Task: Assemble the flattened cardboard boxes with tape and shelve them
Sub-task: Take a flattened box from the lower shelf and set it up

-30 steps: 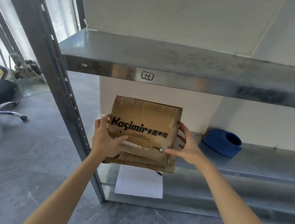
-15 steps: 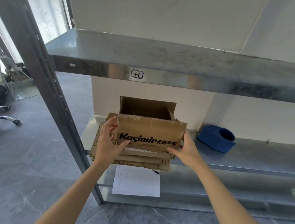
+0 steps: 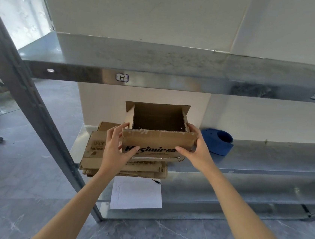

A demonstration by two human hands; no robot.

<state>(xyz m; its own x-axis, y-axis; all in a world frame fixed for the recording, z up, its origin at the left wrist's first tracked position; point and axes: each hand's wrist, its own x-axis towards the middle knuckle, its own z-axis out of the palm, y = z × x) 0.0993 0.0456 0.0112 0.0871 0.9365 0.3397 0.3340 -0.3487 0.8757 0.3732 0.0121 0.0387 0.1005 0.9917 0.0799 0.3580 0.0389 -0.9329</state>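
Box (image 3: 156,141) now tipped upright over the flat stack (image 3: 98,152), left hand (image 3: 116,150) and right hand (image 3: 196,149) grasping its sides; seat it squarely.

Head camera faces forward and down, close to the shelf (image 3: 276,156).

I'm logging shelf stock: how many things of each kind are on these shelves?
Opened cardboard box: 1
Stack of flattened boxes: 1 (sheets uncountable)
Blue plastic item: 1
White paper sheet: 1
Total: 4
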